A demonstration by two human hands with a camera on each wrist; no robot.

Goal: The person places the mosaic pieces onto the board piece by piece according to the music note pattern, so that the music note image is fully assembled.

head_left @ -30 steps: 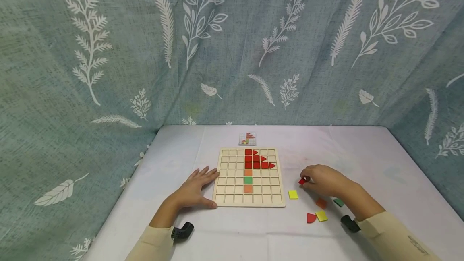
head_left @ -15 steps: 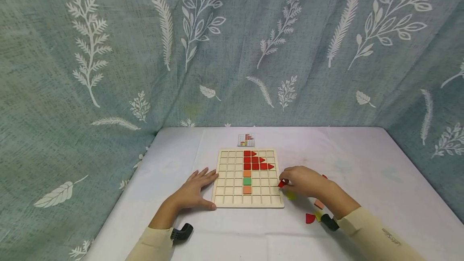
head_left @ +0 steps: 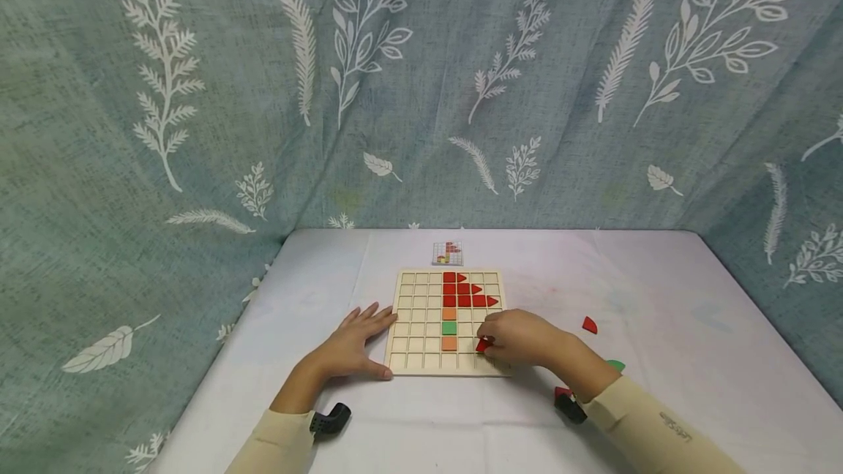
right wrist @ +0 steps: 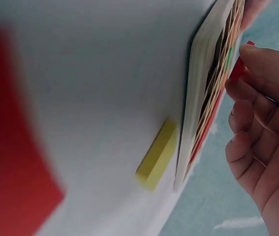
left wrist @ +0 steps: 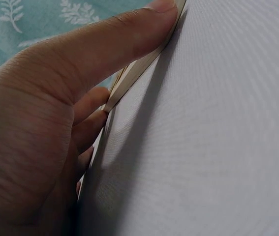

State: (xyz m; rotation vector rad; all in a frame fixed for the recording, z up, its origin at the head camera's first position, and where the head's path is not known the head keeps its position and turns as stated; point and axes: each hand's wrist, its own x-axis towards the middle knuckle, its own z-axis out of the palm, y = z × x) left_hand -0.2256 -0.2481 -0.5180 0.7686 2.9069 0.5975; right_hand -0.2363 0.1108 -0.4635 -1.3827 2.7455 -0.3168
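Note:
A wooden grid board (head_left: 416,361) lies on the table, with a column of red, orange and green tiles and red pointed pieces in its upper right. My left hand (head_left: 356,346) rests at the board's left edge, fingers stretched out. In the left wrist view the thumb (left wrist: 124,37) lies on the board's rim. Over the lower right squares, my right hand (head_left: 523,339) pinches a small red tile (head_left: 484,346) between thumb and fingertips. The right wrist view shows this red tile (right wrist: 238,68) close over the board's face, its outline partly covered by the fingers.
Behind the board lies a small pattern card (head_left: 448,253). Right of the board are a red quarter-circle piece (head_left: 589,325), a green piece (head_left: 615,365) and a red piece (head_left: 561,391) partly behind the wrist camera. A yellow tile (right wrist: 156,155) lies beside the board.
My right hand has carried the red tile leftward from the loose pieces to over the board's lower right squares. My left hand has stayed at the board's edge.

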